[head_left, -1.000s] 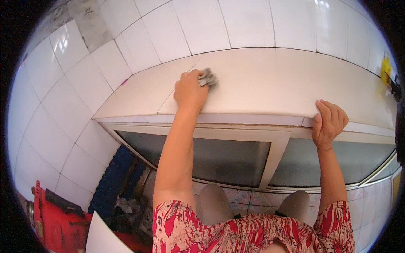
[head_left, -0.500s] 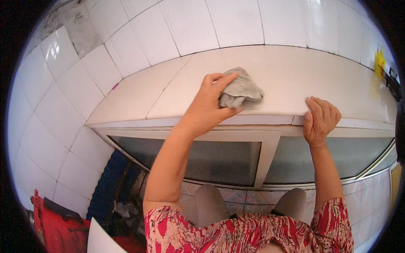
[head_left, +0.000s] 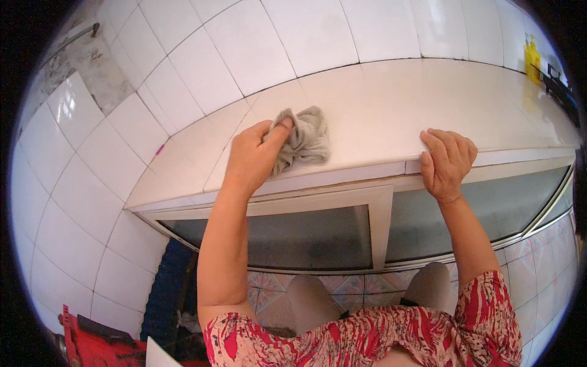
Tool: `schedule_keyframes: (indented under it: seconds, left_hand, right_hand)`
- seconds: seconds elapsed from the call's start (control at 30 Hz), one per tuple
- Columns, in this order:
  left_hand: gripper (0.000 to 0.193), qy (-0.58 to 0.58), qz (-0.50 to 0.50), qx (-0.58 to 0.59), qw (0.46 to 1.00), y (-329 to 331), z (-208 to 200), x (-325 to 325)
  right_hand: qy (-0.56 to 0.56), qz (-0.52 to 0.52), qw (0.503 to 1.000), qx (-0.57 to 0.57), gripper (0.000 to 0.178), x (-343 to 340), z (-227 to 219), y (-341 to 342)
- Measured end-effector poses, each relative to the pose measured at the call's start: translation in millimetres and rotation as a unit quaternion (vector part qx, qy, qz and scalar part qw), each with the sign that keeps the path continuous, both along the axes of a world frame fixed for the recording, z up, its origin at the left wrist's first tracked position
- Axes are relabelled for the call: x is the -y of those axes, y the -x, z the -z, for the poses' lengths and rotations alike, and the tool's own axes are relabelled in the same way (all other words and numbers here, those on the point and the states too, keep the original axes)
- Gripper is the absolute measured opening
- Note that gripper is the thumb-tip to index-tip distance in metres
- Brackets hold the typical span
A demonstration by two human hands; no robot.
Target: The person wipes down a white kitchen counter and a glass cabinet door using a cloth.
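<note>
A crumpled grey-beige rag [head_left: 312, 137] lies against the cream tiled countertop [head_left: 379, 116], bunched in my left hand [head_left: 252, 156]. The thumb presses into its folds; the fingers behind the rag are partly hidden. Farther right, my right hand [head_left: 449, 162] rests on the counter's front edge, holding nothing. Its fingers lie bent on top, and the thumb sits apart near the edge. Below the edge are the pale-framed glass cabinet doors [head_left: 380, 229].
White tiled walls [head_left: 287, 37] border the counter at the back and left. A yellow pump bottle [head_left: 532, 59] and a black object [head_left: 559, 88] stand at the far right. A small pink item [head_left: 160, 149] lies by the left wall. Something red [head_left: 101, 342] is at lower left.
My left hand has drawn the rag leftward along the counter, and the rag's folds have shifted. My right hand stays at the front edge while the whole view has turned slightly.
</note>
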State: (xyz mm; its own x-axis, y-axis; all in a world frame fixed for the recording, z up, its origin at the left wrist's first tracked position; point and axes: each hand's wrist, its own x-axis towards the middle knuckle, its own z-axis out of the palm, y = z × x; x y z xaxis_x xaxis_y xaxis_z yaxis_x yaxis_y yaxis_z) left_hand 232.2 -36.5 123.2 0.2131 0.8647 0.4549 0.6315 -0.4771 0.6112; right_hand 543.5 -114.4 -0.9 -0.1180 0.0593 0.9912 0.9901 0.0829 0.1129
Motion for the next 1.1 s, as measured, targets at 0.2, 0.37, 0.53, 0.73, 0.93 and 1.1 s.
schedule_keyframes:
  seconds: [0.2,0.37,0.53,0.73,0.93,1.1]
  left_hand:
    - [0.028,-0.479,-0.115,-0.110,0.863,11.0,-8.1,-3.0]
    - [0.042,-0.045,0.090,0.018,0.995,-10.4,1.2,0.2]
    - [0.052,-0.242,0.076,-0.296,0.921,-37.1,33.8,9.2]
    - [0.039,-0.090,0.048,-0.204,0.974,-27.5,20.9,-19.9]
    - [0.040,-0.076,-0.247,-0.203,0.945,140.0,31.8,-83.7]
    - [0.038,-0.085,-0.369,-0.210,0.901,172.9,32.0,-81.0]
  right_hand:
    - [-0.001,0.006,1.000,-0.002,0.028,2.9,0.7,-1.4]
    - [0.001,0.006,1.000,-0.001,0.028,5.9,-0.6,0.9]
    - [0.011,0.000,1.000,-0.003,0.029,5.2,-1.6,5.2]
    - [0.019,0.044,0.998,0.030,0.034,7.9,0.6,-5.2]
    - [0.022,0.034,0.999,0.022,0.036,4.7,1.0,0.5]
    - [0.009,0.039,0.999,0.013,0.036,4.4,-0.4,1.6]
